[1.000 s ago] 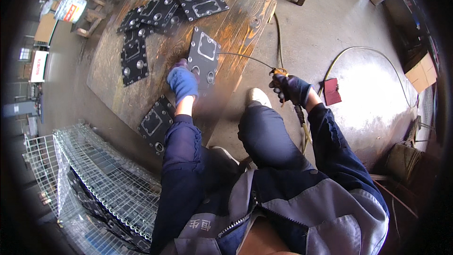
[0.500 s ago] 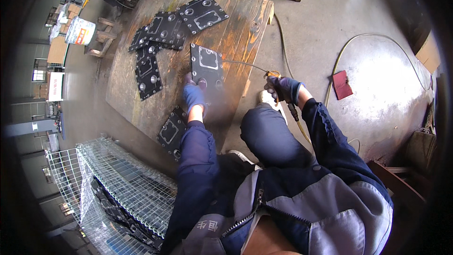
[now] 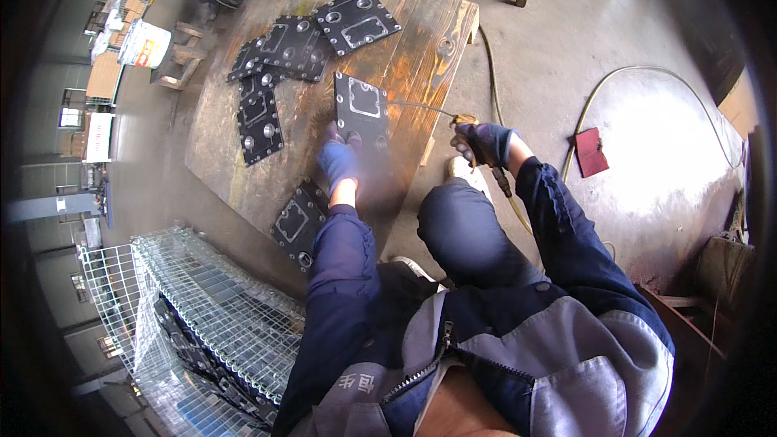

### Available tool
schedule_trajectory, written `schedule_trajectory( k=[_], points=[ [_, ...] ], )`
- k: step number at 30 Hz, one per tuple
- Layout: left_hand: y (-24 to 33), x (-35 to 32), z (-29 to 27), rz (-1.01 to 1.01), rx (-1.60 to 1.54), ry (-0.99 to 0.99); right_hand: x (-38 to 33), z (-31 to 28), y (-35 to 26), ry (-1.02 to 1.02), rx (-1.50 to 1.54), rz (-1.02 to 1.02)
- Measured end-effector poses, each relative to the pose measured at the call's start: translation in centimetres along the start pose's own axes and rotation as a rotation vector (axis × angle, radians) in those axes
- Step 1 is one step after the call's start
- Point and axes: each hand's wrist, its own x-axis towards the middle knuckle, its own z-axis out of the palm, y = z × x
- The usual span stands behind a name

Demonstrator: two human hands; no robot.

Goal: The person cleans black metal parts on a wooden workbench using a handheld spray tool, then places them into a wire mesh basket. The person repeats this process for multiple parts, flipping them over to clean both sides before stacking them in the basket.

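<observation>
Left hand (image 3: 340,160) pressed flat on near edge of black metal plate (image 3: 361,113): looks heavy, rigid; grip by edges. Right hand (image 3: 479,144) clamped on air gun (image 3: 465,123).

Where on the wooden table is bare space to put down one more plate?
The right side of the wooden table is bare, between the plate under the left hand and the table's right edge. The upper left is crowded with overlapping black plates.

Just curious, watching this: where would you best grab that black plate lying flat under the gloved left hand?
Probably by its near short edge, coming from the person's side. The black metal plate lies flat on the wooden table, its near end under the left hand; the thin nozzle from the right hand crosses its right side.
</observation>
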Motion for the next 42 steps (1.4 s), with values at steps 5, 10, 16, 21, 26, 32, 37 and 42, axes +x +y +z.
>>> schedule_trajectory(
  k=[5,10,16,21,26,32,37,42],
  points=[
    [2.7,-1.1,-1.2,-0.029,0.205,0.012,-2.9,-1.5,1.8,0.156,-0.184,-0.032],
    [1.8,-0.7,-0.1,0.002,0.296,0.034,-5.9,1.6,-0.5,0.145,-0.345,-0.149],
    [1.2,-0.2,0.7,0.029,0.25,0.038,-6.9,3.0,-2.5,0.152,-0.363,-0.178],
    [-2.8,1.4,1.8,0.065,0.175,0.135,-6.1,3.7,-3.1,0.135,-0.34,-0.16],
    [0.2,0.1,1.2,0.048,0.143,0.078,-6.2,3.5,-3.5,0.171,-0.317,-0.119],
    [-0.2,0.1,0.7,0.076,0.202,0.07,-4.9,4.9,-3.9,0.082,-0.265,-0.135],
    [-0.2,0.0,0.6,0.035,0.162,0.042,-3.7,1.0,-3.0,0.15,-0.322,-0.051],
    [-0.9,0.7,1.3,0.039,0.179,0.071,-1.7,1.0,-2.7,0.259,-0.208,-0.015]
  ],
)
